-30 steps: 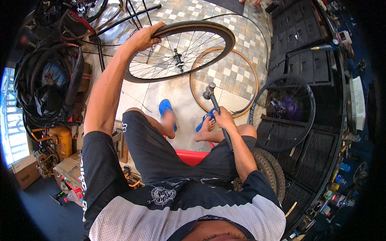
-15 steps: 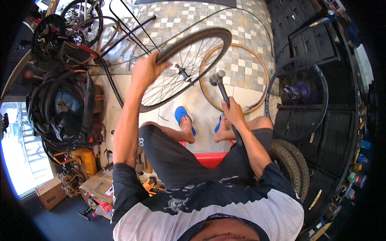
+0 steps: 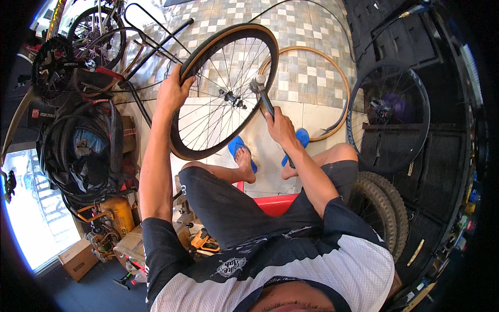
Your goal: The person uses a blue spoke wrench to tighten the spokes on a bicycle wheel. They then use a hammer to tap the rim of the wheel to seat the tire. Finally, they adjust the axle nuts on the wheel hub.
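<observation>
My left hand [image 3: 174,93] grips the left edge of a bicycle wheel [image 3: 232,99], fingers closed around its rim. The wheel has a dark deep rim, thin spokes, a black hub and a dark tyre with a tan sidewall. It stands tilted in front of my knees. In my right hand [image 3: 281,126] is a hammer [image 3: 266,99], held by its dark handle. The hammer's head overlaps the wheel's right side in view; whether it touches the rim I cannot tell.
A tan-walled tyre [image 3: 343,86] lies on the tiled floor beyond the hammer. Another wheel [image 3: 425,106] and knobby tyres [image 3: 387,208] stand at right. To the left are piled black tyres [image 3: 65,138], a bicycle [image 3: 96,39] and a cardboard box [image 3: 74,260]. A red seat [image 3: 275,204] is under me.
The wheel has shifted left and turned to show more of its face, with my left hand on it. My right hand has brought the hammer left, to the wheel's right side.
</observation>
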Demonstrator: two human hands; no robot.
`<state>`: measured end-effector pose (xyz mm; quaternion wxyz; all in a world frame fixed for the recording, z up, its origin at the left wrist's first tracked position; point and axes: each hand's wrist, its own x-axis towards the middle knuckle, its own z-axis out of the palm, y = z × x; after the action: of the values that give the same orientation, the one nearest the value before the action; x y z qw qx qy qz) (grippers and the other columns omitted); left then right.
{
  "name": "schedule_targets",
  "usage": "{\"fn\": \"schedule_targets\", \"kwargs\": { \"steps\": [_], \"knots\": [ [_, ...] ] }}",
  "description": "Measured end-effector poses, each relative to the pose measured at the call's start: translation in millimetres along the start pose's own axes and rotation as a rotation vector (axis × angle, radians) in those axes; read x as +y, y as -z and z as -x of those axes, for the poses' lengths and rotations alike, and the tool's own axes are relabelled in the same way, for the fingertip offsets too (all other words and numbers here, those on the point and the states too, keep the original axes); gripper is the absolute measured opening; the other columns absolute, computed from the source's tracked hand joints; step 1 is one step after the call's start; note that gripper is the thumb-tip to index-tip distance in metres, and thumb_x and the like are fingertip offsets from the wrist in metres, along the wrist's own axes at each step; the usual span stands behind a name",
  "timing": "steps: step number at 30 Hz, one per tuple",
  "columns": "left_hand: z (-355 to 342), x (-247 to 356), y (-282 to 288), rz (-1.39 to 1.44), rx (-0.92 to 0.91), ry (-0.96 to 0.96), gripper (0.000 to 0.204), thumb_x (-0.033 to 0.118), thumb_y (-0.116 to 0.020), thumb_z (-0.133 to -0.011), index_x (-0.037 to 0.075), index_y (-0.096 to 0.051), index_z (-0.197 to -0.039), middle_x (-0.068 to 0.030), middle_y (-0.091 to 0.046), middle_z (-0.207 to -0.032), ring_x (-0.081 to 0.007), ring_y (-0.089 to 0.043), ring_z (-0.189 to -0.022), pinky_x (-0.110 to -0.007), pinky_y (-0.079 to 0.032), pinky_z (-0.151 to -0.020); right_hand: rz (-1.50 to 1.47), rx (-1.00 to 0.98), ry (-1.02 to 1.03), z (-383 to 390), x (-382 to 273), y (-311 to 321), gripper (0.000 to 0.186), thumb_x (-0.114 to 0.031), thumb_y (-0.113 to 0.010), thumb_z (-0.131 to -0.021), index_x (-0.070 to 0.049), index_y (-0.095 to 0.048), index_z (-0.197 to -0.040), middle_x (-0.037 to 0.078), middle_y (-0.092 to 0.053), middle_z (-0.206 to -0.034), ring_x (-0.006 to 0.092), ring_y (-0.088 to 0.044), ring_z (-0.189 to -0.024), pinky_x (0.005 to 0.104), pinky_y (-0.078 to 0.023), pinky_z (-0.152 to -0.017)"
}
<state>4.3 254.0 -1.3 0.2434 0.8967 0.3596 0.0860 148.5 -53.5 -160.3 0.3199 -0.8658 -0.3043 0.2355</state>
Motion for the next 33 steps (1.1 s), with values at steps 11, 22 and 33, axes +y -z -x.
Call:
{"fn": "schedule_targets", "kwargs": {
  "steps": [11, 22, 33],
  "knots": [
    [-34.4, 46.5, -19.1, -0.198, 0.092, 0.022, 0.044, 0.039, -0.070, -0.097, 0.004, -0.051, -0.115, -0.0317, -0.071, -0.091, -0.0527, -0.069, -0.088, -0.060, -0.052, -0.074, 0.123, -0.114, -0.050, -30.7, -7.2, -27.2, 0.039, -0.037, -0.050, -0.107, 0.001, -0.052, -0.118, 0.033, -0.071, -0.088, 0.0531, -0.071, -0.085, 0.0626, -0.055, -0.078],
    [-40.8, 49.0, -17.8, -0.217, 0.090, 0.064, 0.041, 0.040, -0.068, -0.097, 0.008, -0.051, -0.116, -0.0277, -0.074, -0.092, -0.0505, -0.071, -0.089, -0.061, -0.053, -0.077, 0.123, -0.088, -0.003, -49.5, 4.1, -15.1, 0.042, -0.041, -0.050, -0.107, 0.000, -0.053, -0.116, 0.035, -0.069, -0.084, 0.0562, -0.068, -0.080, 0.0655, -0.053, -0.075],
    [-32.6, 25.1, -22.9, -0.220, 0.152, 0.001, 0.043, 0.044, -0.069, -0.097, 0.007, -0.055, -0.113, -0.0294, -0.073, -0.090, -0.0522, -0.070, -0.089, -0.059, -0.055, -0.076, -0.354, 0.685, 0.562, -65.1, -158.7, 137.0, 0.031, -0.033, -0.059, -0.106, -0.003, -0.052, -0.112, 0.028, -0.065, -0.071, 0.0497, -0.068, -0.067, 0.0510, -0.050, -0.051]
  ]
}}
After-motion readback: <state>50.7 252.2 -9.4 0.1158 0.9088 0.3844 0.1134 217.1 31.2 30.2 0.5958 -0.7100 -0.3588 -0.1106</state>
